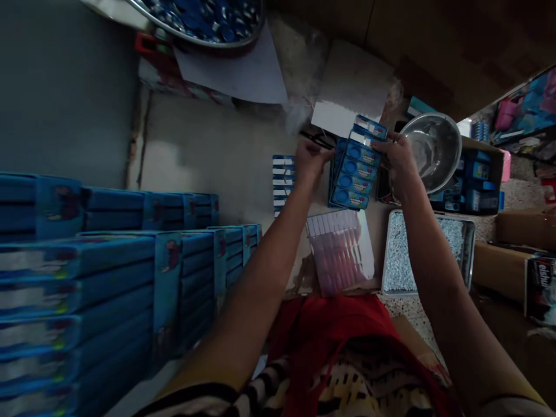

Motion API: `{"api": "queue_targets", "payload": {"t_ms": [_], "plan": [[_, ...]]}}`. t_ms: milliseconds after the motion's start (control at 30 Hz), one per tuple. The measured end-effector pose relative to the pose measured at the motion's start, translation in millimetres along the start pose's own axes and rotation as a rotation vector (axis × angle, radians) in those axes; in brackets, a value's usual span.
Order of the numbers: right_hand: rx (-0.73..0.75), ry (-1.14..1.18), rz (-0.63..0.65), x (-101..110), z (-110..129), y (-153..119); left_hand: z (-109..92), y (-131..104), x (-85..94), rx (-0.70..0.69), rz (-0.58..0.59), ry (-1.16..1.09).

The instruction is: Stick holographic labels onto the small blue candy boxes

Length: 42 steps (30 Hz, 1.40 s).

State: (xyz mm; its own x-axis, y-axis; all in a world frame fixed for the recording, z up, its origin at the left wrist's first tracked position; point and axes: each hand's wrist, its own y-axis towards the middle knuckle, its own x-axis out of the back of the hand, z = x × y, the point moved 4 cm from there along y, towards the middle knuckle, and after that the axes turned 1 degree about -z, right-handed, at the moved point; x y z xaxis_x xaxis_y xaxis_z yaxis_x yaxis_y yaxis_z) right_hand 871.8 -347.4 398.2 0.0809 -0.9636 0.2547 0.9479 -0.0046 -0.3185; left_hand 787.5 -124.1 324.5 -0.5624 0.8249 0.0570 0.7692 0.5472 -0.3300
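Note:
Several blue printed cardboard cards (354,168) with round cut-outs lie overlapped in a slanted column ahead of me. My right hand (397,155) is closed on the upper right edge of these cards. At their left edge is my left hand (311,159), its fingers pinched together; what they hold is hidden. A row of similar blue cards (284,179) lies left of my left wrist, partly covered by the forearm. Below the column sits a clear plastic tray (334,249) with long pinkish compartments, nearest my body.
Tall stacks of blue boxes (117,272) fill the left. A metal bowl (434,145) and a metal tray of pale beads (397,260) stand to the right, near cardboard boxes (504,278). A large basin of blue pieces (208,37) is at the top left.

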Motion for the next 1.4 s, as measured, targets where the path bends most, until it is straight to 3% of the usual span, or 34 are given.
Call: {"api": "queue_targets", "payload": {"t_ms": [100,200,233,300,400,533,633,733,867,1000,1133,1233,1400], "plan": [[0.099,-0.104,-0.099,29,-38,-38,35,-63,45.3,-0.111,-0.202,0.228],[0.130,-0.465,-0.218,43,-111,-100,94,-131,56.3,-0.026,-0.084,0.463],[0.086,-0.609,-0.165,39,-141,-121,114,-147,51.3,-0.003,0.011,0.546],[0.086,-0.855,0.060,20,-198,-163,148,-167,33.4,-0.030,0.208,0.684],[0.164,-1.090,0.411,-8,-267,-221,180,-170,2.8,-0.186,0.451,0.820],[0.150,-1.187,0.495,-8,-317,-276,200,-162,-19.4,-0.325,0.528,0.984],[0.174,-1.171,0.517,2,-327,-295,208,-163,-29.7,-0.322,0.564,1.067],[0.179,-1.163,0.543,9,-318,-290,213,-160,-37.1,-0.273,0.557,1.070],[0.156,-1.139,0.555,13,-290,-254,218,-148,-39.8,-0.182,0.529,0.971],[0.242,-1.115,0.431,12,-261,-206,223,-142,-37.1,-0.102,0.513,0.868],[0.327,-1.138,0.481,2,-255,-179,226,-142,-36.2,-0.019,0.499,0.817],[0.353,-1.142,0.516,-2,-262,-178,226,-140,-35.8,0.060,0.484,0.783],[0.420,-1.074,0.526,7,-272,-204,218,-135,-32.9,0.090,0.490,0.783]]}}
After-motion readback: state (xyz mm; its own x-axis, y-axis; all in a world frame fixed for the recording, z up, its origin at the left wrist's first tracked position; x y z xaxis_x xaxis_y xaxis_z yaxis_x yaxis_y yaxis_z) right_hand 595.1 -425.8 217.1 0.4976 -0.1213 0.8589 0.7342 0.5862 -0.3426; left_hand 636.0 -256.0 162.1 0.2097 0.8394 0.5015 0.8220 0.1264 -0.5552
